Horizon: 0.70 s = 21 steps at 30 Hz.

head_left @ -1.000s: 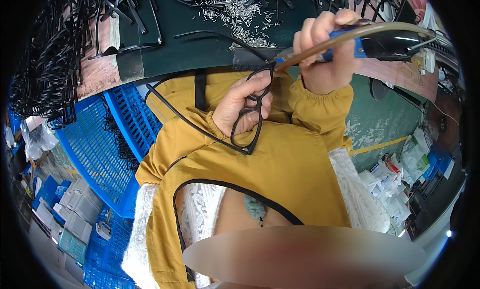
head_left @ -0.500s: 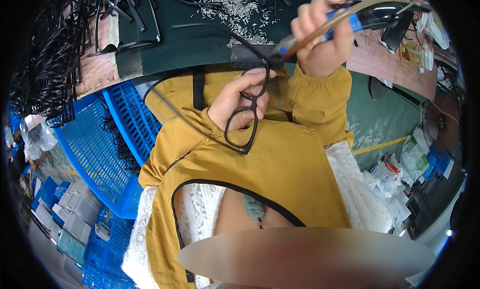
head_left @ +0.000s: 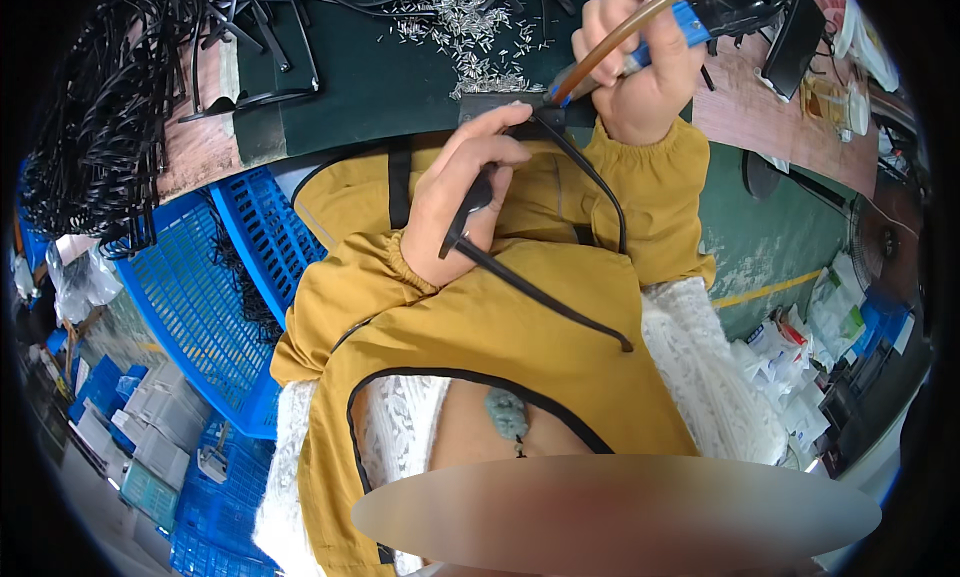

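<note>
My left hand (head_left: 462,192) is closed around a black eyeglass frame (head_left: 468,212), just in front of the table edge. One temple arm (head_left: 545,299) slants down to the right across my apron, and the other (head_left: 592,172) hangs below my right wrist. In my right hand (head_left: 645,72) is a power screwdriver (head_left: 690,22) with a blue band and a brown hose (head_left: 625,29). Its tip meets the frame's hinge end beside my left fingertips, over a small dark block (head_left: 485,105) at the table edge. My fingers hide most of the rims.
Many tiny metal screws (head_left: 480,37) lie scattered on the dark green mat (head_left: 360,107). More black frames (head_left: 250,99) lie at left, beside a thick heap of black temples (head_left: 95,137). Blue baskets (head_left: 195,307) stand below left; a glass cup (head_left: 850,112) is at the right.
My left hand has turned the eyeglass frame over, so its temples now point down and right. My right hand with the screwdriver has shifted slightly left.
</note>
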Available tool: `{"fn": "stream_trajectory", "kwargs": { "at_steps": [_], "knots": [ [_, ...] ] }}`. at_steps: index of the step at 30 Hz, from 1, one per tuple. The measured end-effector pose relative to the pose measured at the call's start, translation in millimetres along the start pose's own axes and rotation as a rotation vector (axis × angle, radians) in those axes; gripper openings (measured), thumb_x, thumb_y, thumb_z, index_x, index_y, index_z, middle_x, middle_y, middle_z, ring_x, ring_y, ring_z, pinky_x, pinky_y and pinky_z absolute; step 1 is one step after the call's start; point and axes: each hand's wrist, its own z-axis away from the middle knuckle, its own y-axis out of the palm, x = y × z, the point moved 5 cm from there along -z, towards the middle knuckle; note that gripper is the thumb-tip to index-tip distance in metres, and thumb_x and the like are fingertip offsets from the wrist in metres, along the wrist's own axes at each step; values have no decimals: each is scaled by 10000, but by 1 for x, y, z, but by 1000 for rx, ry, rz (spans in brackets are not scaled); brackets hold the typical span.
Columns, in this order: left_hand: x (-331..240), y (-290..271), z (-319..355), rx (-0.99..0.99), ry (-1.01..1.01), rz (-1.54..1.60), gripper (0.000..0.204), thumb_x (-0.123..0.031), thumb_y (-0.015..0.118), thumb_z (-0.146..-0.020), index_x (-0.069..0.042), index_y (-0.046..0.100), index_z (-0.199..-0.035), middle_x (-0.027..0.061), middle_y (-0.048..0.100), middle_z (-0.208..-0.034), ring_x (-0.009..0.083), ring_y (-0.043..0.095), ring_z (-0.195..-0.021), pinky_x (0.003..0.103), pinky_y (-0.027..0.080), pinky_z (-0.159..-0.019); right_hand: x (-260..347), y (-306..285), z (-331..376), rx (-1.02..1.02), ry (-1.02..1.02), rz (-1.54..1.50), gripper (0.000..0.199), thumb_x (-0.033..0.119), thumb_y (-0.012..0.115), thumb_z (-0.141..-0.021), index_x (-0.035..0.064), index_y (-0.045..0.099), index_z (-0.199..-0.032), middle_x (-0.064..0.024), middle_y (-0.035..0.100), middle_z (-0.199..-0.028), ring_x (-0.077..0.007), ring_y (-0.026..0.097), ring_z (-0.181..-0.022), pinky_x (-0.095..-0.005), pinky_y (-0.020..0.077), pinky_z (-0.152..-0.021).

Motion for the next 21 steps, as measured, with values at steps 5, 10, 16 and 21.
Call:
{"fn": "stream_trajectory", "kwargs": {
  "at_steps": [5,10,16,21],
  "knots": [
    [15,-2,14,-78,-95,49,323,191,559,-879,-23,634,-1108,265,621,-1397,339,680,-1168,301,521,-939,4,4,12,49,28,17,296,235,684,-1007,87,473,-1153,-4,423,-674,-100,408,-510,-240,355,-442],
    [21,-1,19,-131,-58,146,266,162,576,-909,-8,626,-1107,295,621,-1383,309,692,-1146,303,523,-949,-7,5,9,51,91,67,310,233,706,-987,95,472,-1137,-5,420,-663,-98,403,-495,-239,354,-441],
    [28,-2,22,-139,-24,240,203,138,566,-957,8,615,-1105,316,616,-1374,257,688,-1058,303,526,-937,-24,18,-3,205,-18,-633,269,221,662,-1006,101,470,-1151,-20,420,-693,-105,381,-500,-249,315,-439],
    [28,-1,21,-148,-13,249,183,134,543,-975,16,606,-1100,325,617,-1363,245,682,-1033,299,528,-928,-7,4,13,13,94,-14,266,212,642,-1014,107,460,-1179,-29,432,-725,-117,398,-551,-254,312,-451]
  ]
}}
